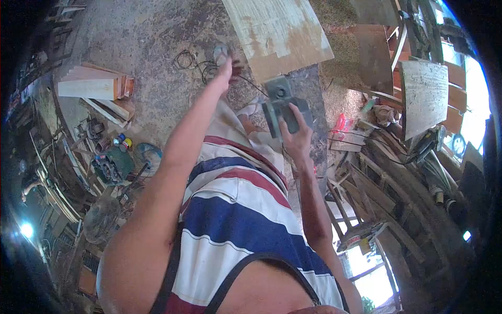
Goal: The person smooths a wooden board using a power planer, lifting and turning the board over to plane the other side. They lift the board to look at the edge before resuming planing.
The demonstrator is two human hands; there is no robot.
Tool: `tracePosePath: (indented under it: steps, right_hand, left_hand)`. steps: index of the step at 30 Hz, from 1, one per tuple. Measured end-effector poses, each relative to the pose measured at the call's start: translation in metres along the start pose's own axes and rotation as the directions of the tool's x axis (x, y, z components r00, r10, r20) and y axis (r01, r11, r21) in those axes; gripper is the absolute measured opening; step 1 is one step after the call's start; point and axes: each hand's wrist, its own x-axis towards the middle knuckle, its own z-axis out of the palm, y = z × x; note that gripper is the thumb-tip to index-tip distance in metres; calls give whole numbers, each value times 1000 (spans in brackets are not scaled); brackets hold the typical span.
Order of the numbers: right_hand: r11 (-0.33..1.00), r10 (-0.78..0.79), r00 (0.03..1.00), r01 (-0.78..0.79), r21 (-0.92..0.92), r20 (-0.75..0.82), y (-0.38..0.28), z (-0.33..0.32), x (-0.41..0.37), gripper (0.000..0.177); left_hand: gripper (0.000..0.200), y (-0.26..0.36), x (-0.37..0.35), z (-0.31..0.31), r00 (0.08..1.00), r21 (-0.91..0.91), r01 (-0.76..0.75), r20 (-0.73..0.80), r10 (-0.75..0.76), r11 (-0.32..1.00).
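The head view shows the right hand (297,128) part-closed on a green power tool (282,104) near the pale board (280,36) — left hand (228,74) open, seemingly empty — and a green bin (113,166), contents unclear.

The sleeveless top (235,214) has white, navy and dark red stripes with black edging.
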Motion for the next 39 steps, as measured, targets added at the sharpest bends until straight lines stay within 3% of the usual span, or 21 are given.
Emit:
tracePosePath:
  steps: [2,4,8,11,14,18,20,22,28,32,34,36,38,39]
  right_hand:
    - [999,-31,998,32,-7,46,-4,14,14,54]
    - [997,-80,995,79,26,56,-4,27,25,50]
    - [989,-137,989,140,-55,50,-33,48,68,50]
    - [980,-177,983,181,-82,54,-57,63,100,51]
    - [979,-199,977,202,-35,75,-73,75,126,53]
    - [955,-277,959,281,-98,51,-92,95,173,50]
    - [947,-293,955,296,-126,41,-113,106,196,49]
    - [951,-276,960,279,-132,37,-151,115,217,48]
    - [920,-371,928,373,-121,42,-195,151,304,49]
    - [939,-311,949,315,-140,49,-243,178,360,53]
    - [892,-422,906,423,-160,42,-247,196,401,52]
    - [824,-530,847,526,-209,40,-267,208,434,51]
    - [834,-536,837,546,-87,115,-302,221,468,41]
    - [837,-538,830,546,-21,145,-320,226,480,41]
  left_hand:
    - [63,-45,-13,3,998,312,-13,57,-5,950]
    - [61,-93,-36,19,967,616,-170,254,11,769]
    - [61,-154,-87,69,763,703,-573,645,-38,422]
    - [64,-196,-64,96,702,702,-664,704,-106,258]
    - [62,-136,-101,80,786,764,-549,610,-101,340]
    - [45,-107,-84,45,786,761,-569,615,-65,313]
    - [43,-110,-60,26,814,767,-555,581,19,322]
    - [45,-84,-50,6,844,817,-511,536,-21,268]
    - [41,-9,-44,-46,958,886,-272,212,193,376]
    - [35,18,-21,-86,848,855,-380,169,503,354]
    - [31,36,-2,-108,744,796,-499,189,641,344]
    - [29,70,-18,-115,915,747,-284,23,404,601]
    - [30,108,-42,-128,943,701,-201,-52,330,684]
    - [30,92,-25,-144,928,758,-164,-99,360,632]
